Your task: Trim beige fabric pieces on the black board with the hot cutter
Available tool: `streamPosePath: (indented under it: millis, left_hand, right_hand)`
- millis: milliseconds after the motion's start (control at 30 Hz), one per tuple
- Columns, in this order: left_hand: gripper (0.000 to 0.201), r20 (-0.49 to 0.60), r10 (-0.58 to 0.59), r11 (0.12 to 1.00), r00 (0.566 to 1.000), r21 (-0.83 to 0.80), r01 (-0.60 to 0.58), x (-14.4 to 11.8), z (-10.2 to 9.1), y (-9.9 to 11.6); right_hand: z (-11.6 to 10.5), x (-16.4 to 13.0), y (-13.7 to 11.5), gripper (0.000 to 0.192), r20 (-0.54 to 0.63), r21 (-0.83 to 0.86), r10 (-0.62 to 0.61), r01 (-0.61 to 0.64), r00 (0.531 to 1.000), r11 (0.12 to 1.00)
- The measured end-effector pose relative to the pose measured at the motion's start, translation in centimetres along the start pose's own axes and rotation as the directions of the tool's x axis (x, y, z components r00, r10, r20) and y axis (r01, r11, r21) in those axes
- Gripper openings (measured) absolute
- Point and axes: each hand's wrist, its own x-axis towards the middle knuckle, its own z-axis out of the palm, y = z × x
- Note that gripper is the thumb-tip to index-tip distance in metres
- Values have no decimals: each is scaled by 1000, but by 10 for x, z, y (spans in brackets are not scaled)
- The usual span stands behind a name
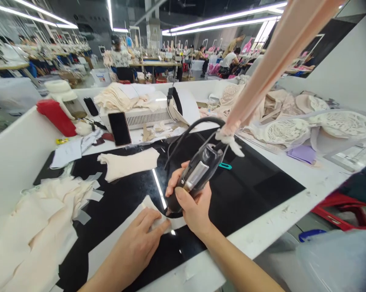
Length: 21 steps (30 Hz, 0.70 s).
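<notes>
1. Right hand [192, 202] clenched round a black hand tool [198, 172], thumb along its side, tip pressed down on a pale fabric piece [154, 211] at the near edge of the black mat [246, 190].
2. Left hand [140, 239] flat, fingers spread and released, pinning the same fabric piece just left of the tool tip.
3. Tool prob. rigid and fairly light, hung by a peach strap [271, 56] from above, black cord [195, 125] looping off the back; best held mid-body, as now. Whether the tip is hot or sharp: can't tell.
4. Fabric prob. thin, soft, light, apt to slide or wrinkle on the glossy mat; needs flat palm pressure close to the tip, fingers kept clear of it.
5. Room: open mat to the right and beyond the tool; second pale piece [130, 162] farther back; heap of cream offcuts [39, 227] at left, well apart.
6. Edges: table [292, 202] front edge right under the wrists, white wall [15, 150] at left; strap and cord limit swing. Phone [119, 128] and white box [146, 117] behind, lace pieces [292, 129] at right.
</notes>
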Motion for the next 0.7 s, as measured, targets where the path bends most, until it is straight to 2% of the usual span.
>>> streamPosePath:
  millis: [100,167,367,433,500,533,567,633,667,700]
  left_hand:
    - [47,-11,28,996,1000,89,-27,1,2,-2]
    - [39,-62,99,978,993,189,-86,3,6,-9]
    - [19,-243,273,922,931,343,-181,13,27,-43]
    - [13,-276,289,918,917,353,-183,16,36,-53]
    - [13,-290,284,922,914,343,-178,18,44,-59]
    - [16,-296,279,925,914,339,-173,19,47,-61]
    - [18,-291,273,926,917,339,-168,19,49,-62]
    - [22,-259,261,924,930,345,-164,21,46,-61]
    - [24,-226,249,924,942,347,-161,23,42,-59]
    - [27,-189,236,925,953,343,-161,24,37,-57]
  right_hand:
    - [-3,-1,-2,42,-32,-65,0,-2,999,998]
    - [-6,-1,-4,46,-46,-126,2,-8,999,992]
    - [-25,4,-10,51,-153,-270,16,-57,988,961]
    - [-39,8,-11,56,-145,-381,-23,-34,989,924]
    - [-53,9,-11,62,-191,-476,-126,21,973,879]
    - [-59,8,-12,63,-236,-510,-208,61,949,858]
    - [-64,6,-13,61,-291,-538,-306,110,906,836]
    - [-72,-1,-13,49,-372,-588,-499,218,783,779]
    - [-75,-6,-12,40,-371,-612,-566,264,736,745]
    - [-77,-12,-10,28,-341,-636,-603,296,721,713]
